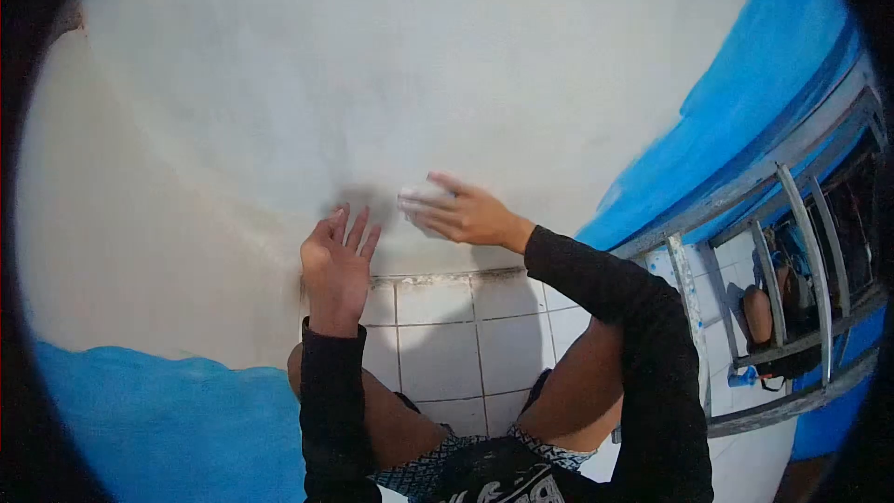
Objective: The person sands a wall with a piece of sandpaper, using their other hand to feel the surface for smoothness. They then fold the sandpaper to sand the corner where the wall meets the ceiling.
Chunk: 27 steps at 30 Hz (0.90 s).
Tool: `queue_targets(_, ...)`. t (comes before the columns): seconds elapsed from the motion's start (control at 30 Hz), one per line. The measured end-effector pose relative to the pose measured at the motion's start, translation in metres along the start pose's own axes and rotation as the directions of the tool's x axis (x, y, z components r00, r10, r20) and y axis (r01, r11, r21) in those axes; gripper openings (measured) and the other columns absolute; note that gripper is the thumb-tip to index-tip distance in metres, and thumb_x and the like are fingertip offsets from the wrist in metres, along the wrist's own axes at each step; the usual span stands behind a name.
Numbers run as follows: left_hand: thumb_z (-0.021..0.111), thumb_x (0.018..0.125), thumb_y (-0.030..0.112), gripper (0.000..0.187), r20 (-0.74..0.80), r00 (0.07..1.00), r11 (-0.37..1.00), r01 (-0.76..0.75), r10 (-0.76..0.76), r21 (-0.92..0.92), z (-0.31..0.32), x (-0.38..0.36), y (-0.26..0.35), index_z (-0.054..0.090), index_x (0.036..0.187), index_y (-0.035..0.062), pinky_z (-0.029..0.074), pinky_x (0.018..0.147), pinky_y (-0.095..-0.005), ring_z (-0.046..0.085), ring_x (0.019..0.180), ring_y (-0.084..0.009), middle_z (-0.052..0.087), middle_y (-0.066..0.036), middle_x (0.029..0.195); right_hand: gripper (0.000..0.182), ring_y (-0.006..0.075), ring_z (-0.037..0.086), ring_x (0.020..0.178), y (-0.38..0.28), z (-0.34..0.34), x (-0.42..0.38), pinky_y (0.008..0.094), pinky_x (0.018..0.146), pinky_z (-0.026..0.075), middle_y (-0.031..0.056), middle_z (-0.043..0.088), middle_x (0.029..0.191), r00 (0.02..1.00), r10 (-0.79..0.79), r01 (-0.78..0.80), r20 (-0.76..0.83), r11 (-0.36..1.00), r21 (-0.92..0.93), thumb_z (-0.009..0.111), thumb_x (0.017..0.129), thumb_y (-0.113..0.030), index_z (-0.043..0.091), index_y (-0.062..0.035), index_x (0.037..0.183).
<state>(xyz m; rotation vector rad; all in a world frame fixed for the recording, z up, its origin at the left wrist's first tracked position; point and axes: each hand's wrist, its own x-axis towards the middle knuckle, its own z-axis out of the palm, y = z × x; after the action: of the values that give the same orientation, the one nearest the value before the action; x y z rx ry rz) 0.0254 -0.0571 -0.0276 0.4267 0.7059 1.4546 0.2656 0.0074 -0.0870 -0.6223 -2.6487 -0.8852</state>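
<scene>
The pale, greyish-white wall [447,84] fills the space before me. My right hand [470,212] is held against its lower part, fingers bent together over a small whitish piece [410,202], whose kind is too blurred to make out. To the left, my left hand [343,256] is raised close to the wall, its fingers spread and nothing in them. A dark shadow lies on the wall just above the left fingertips.
White floor tiles [436,346] meet the wall below my hands, along a rough, chipped edge. A worn ladder [684,270] stands at the right, with a person's leg [757,314] seen through its rungs. Blue paint [168,419] covers parts of the wall at lower left and upper right.
</scene>
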Motion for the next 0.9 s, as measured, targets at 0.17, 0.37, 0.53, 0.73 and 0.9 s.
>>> queue_targets(0.17, 0.050, 0.097, 0.017, 0.032, 0.034, 0.999, 1.000, -0.014, 0.013, 0.014, 0.000, 0.000, 0.001, 0.045, 0.119, -0.0051, 0.031, 0.118, -0.0536, 0.034, 0.139, -0.0388, 0.037, -0.019, 0.138, 0.042, 0.0162, 0.036, 0.144, 0.032, -0.065, 0.036, 0.0505, 0.123, 0.023, -0.0011, 0.049, 0.148, 0.932, 0.244, -0.278, -0.267, 0.956, -0.096, 0.059, 0.091, -0.024, 0.060, -0.0162, 0.132)
queue_targets(0.37, 0.049, 0.097, 0.014, 0.060, 0.009, 0.998, 0.998, 0.060, -0.060, -0.011, -0.004, 0.005, 0.001, 0.023, 0.145, -0.0101, 0.030, 0.117, -0.0518, 0.031, 0.142, -0.0356, 0.028, -0.020, 0.150, 0.043, 0.0171, 0.039, 0.142, -0.002, 0.003, 0.001, 0.0537, 0.120, 0.027, 0.0023, 0.050, 0.148, 0.989, 0.131, -0.124, -0.069, 0.987, 0.106, 0.059, 0.090, -0.022, 0.059, -0.0126, 0.132)
queue_targets(0.53, 0.045, 0.099, 0.015, 0.055, 0.047, 0.999, 1.000, 0.027, -0.026, -0.005, -0.004, 0.002, 0.004, 0.024, 0.142, -0.0110, 0.029, 0.118, -0.0525, 0.030, 0.142, -0.0379, 0.026, -0.022, 0.151, 0.040, 0.0167, 0.040, 0.141, 0.010, -0.033, 0.021, 0.0535, 0.119, 0.028, 0.0014, 0.052, 0.145, 0.971, 0.179, -0.170, -0.160, 0.983, 0.068, 0.061, 0.089, -0.021, 0.063, -0.0109, 0.127)
queue_targets(0.73, 0.042, 0.100, 0.015, 0.052, 0.057, 0.998, 0.999, 0.022, -0.025, 0.047, 0.004, -0.003, 0.000, 0.026, 0.141, -0.0121, 0.030, 0.118, -0.0532, 0.029, 0.143, -0.0398, 0.024, -0.024, 0.152, 0.034, 0.0166, 0.039, 0.141, 0.013, -0.036, 0.020, 0.0523, 0.120, 0.027, -0.0003, 0.057, 0.139, 0.957, 0.201, -0.192, -0.210, 0.979, 0.066, 0.060, 0.089, -0.021, 0.066, -0.0145, 0.123)
queue_targets(0.9, 0.041, 0.100, 0.015, 0.049, 0.085, 0.994, 0.998, 0.063, -0.063, 0.001, -0.003, -0.001, -0.001, 0.028, 0.139, -0.0123, 0.031, 0.118, -0.0530, 0.030, 0.142, -0.0398, 0.028, -0.023, 0.148, 0.034, 0.0177, 0.038, 0.142, 0.003, -0.012, 0.007, 0.0512, 0.120, 0.027, -0.0012, 0.054, 0.143, 0.998, 0.042, -0.039, -0.055, 0.998, 0.057, 0.061, 0.089, -0.021, 0.066, -0.0124, 0.122)
